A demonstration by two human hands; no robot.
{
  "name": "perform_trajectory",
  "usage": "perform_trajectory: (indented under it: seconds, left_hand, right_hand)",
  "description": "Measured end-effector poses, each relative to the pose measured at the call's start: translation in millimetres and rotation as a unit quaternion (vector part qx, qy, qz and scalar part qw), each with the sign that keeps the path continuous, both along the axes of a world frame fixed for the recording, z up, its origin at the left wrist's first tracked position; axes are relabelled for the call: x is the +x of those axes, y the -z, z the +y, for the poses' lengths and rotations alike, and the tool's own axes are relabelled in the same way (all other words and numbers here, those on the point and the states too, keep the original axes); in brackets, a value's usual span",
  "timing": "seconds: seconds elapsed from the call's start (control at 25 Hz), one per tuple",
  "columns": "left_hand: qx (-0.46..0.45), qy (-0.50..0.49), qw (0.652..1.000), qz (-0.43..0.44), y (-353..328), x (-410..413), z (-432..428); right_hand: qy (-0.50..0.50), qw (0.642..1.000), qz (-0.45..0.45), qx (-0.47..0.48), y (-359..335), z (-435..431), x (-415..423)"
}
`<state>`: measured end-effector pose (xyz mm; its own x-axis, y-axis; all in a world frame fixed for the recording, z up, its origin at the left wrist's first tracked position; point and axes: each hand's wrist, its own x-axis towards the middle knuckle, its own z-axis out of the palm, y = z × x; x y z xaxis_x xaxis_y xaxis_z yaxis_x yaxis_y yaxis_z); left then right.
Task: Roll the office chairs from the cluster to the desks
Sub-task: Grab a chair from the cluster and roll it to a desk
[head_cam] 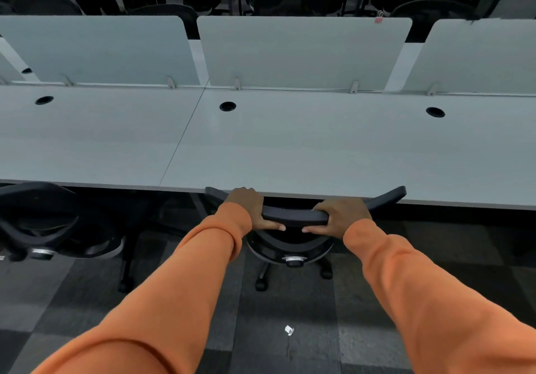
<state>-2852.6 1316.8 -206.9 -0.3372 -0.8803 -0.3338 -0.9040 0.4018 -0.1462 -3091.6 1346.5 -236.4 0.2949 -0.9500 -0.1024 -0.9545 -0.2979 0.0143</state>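
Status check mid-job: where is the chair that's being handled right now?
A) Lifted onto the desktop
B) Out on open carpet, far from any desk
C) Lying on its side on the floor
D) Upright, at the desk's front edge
D: the chair stands upright on its casters on the carpet, with the top of its backrest at the front edge of the desk.
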Motion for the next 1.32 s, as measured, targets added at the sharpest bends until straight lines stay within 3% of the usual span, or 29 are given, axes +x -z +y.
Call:
perform_trajectory:
  seconds: [0.36, 0.88, 1.12, 1.24, 1.32]
  left_hand:
    - [0.007, 0.012, 1.000, -0.022, 6.5, 12.8, 49.7]
    - [-0.023, 0.016, 0.999, 0.020, 7.5, 39.7, 11.6]
    - [-0.049, -0.004, 0.998, 0.037, 9.7, 45.4, 19.2]
    - [-0.056, -0.017, 0.996, 0.065, 9.1, 41.2, 34.8]
    - [-0.078, 0.025, 0.993, 0.086, 6.3, 33.2, 46.4]
  right_hand:
    - [-0.013, 1.000, 0.001, -0.020, 2.1, 44.8, 7.8]
    - [-0.007, 1.000, -0.003, -0.002, -2.8, 15.2, 31.0]
    - [0.053, 0.992, 0.114, 0.029, -11.5, 26.9, 47.7]
    - [0.101, 0.990, 0.100, -0.002, -14.2, 48.2, 52.7]
    - [0.123, 0.990, 0.065, -0.037, -15.7, 68.1, 53.0]
